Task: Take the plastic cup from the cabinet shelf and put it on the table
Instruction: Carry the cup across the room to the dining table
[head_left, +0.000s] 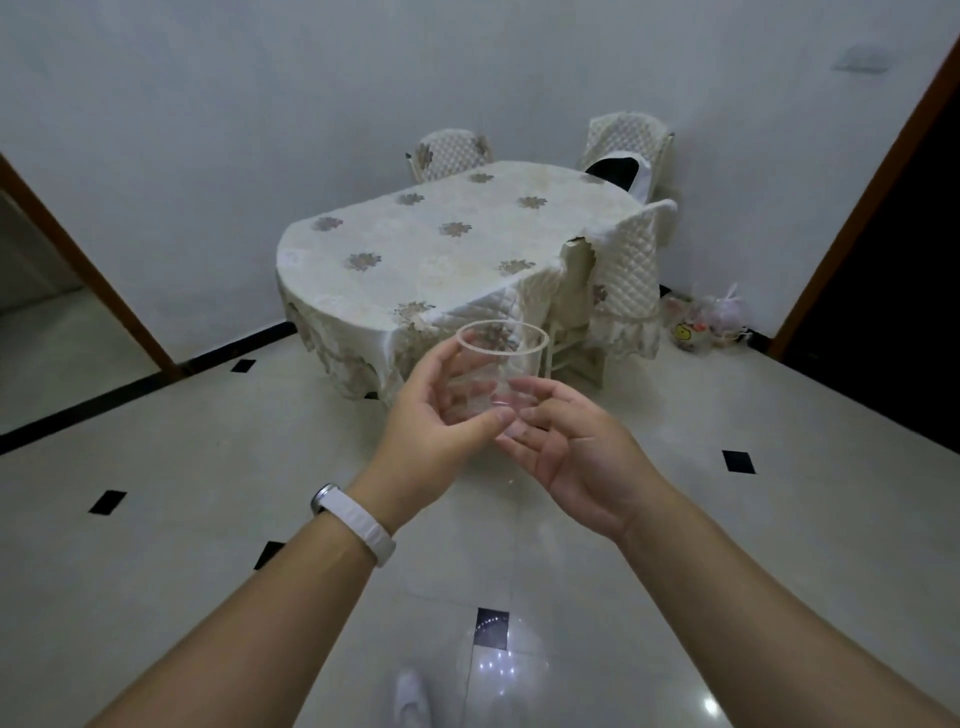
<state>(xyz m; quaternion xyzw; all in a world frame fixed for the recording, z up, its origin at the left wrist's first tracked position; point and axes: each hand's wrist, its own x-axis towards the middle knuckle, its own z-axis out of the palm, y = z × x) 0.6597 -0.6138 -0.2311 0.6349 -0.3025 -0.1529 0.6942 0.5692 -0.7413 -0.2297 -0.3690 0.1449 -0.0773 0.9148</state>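
A clear plastic cup (500, 358) is held upright in the air in front of me, above the floor and short of the table. My left hand (436, 415) wraps its left side, thumb near the cup's base. My right hand (571, 441) cups the base from the right, fingers under and against it. The table (431, 244) stands ahead against the wall, oval, covered with a cream cloth with flower prints. The cabinet is out of view.
Quilted cream chairs stand around the table: one (618, 291) at its near right, two at the back (452, 153). Plastic bags (701, 325) lie on the floor by the right wall. Dark doorways open at left and right. Glossy tiled floor lies between me and the table.
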